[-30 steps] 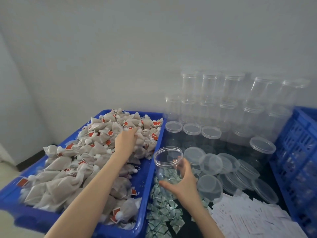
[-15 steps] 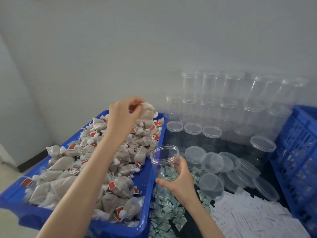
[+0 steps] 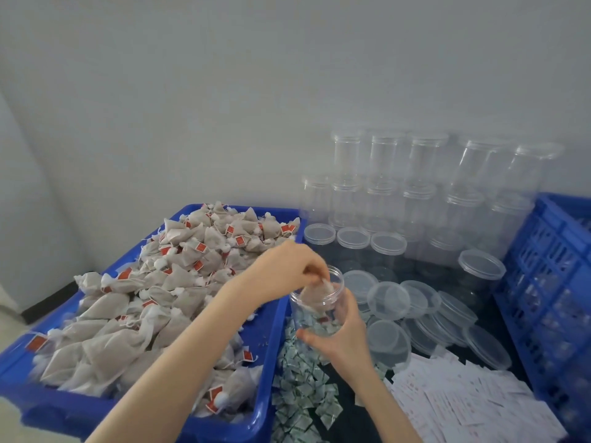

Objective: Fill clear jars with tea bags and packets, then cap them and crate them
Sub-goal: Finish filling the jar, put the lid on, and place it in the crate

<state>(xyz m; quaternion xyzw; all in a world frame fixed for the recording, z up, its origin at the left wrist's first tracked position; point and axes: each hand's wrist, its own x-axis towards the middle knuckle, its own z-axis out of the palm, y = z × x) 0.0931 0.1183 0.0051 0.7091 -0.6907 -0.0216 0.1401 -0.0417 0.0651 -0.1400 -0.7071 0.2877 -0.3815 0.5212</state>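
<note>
My right hand (image 3: 340, 338) grips an open clear jar (image 3: 315, 310), tilted toward me, over the green-white packets (image 3: 302, 388). My left hand (image 3: 287, 271) is at the jar's mouth and pinches a beige tea bag (image 3: 315, 290) that hangs inside the rim. The blue tray (image 3: 271, 372) at the left is heaped with tea bags (image 3: 153, 292) bearing red tags.
Loose clear lids (image 3: 388, 298) lie right of the jar. Capped empty jars (image 3: 415, 187) are stacked against the wall behind them. White paper slips (image 3: 463, 398) are spread at the lower right. A blue slatted crate (image 3: 550, 282) stands at the right edge.
My left hand picked a tea bag from the tray heap, lifted it, and brought it right and down into the jar's mouth. My right hand kept hold of the jar.
</note>
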